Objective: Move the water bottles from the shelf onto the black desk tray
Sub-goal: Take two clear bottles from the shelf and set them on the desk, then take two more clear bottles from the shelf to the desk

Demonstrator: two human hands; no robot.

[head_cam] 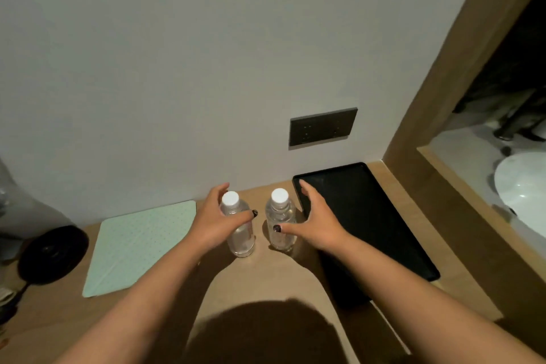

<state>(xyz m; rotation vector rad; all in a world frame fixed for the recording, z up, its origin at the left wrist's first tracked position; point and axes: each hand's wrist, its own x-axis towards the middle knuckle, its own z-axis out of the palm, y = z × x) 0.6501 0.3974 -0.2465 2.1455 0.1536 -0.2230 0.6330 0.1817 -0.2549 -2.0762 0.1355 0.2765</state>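
Note:
Two clear water bottles with white caps stand upright on the wooden desk, just left of the black tray (369, 216). My left hand (212, 221) cups the left bottle (240, 233) from its left side, with the thumb across its front and the fingers spread behind the cap. My right hand (316, 221) cups the right bottle (279, 216) from its right side. Its thumb lies on the bottle's front, and its fingers are stretched out over the tray's near corner with a gap to the bottle. Nothing lies in the tray.
A pale green dotted folder (139, 245) lies flat to the left of the bottles, with a round black object (53, 254) beyond it. A dark socket plate (323, 126) is on the wall above the tray. A wooden frame (437, 115) borders the desk on the right, a white basin (523, 186) behind it.

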